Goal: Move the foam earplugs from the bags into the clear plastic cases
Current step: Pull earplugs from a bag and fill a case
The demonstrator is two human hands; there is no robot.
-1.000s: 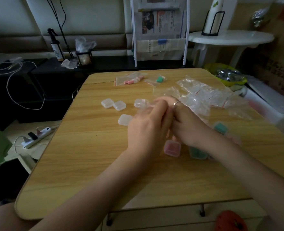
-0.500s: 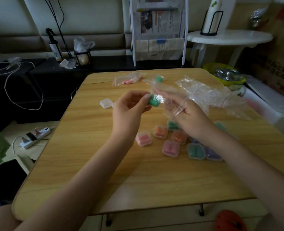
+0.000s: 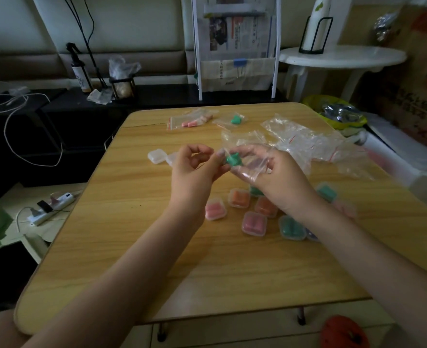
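Observation:
Above the wooden table (image 3: 132,247) I hold a small clear bag (image 3: 254,163) with green earplugs (image 3: 233,159) inside. My right hand (image 3: 277,179) grips the bag from the right, and my left hand (image 3: 195,169) pinches its left edge by the earplugs. Under my hands lie several shut clear cases filled with pink (image 3: 254,223), orange (image 3: 238,198) and green (image 3: 291,228) earplugs. An empty clear case (image 3: 156,155) sits to the left. At the table's far edge lie a bag of pink earplugs (image 3: 191,120) and a bag of green earplugs (image 3: 235,119).
A heap of empty clear bags (image 3: 315,144) covers the table's right side. A power strip (image 3: 49,208) and cables lie on the floor to the left. A white round side table (image 3: 343,59) stands at the back right. A red object (image 3: 343,332) lies below the table's front edge.
Both hands rose from the table with the bag of green earplugs, uncovering the filled cases beneath. Since half a second ago the hands have barely moved.

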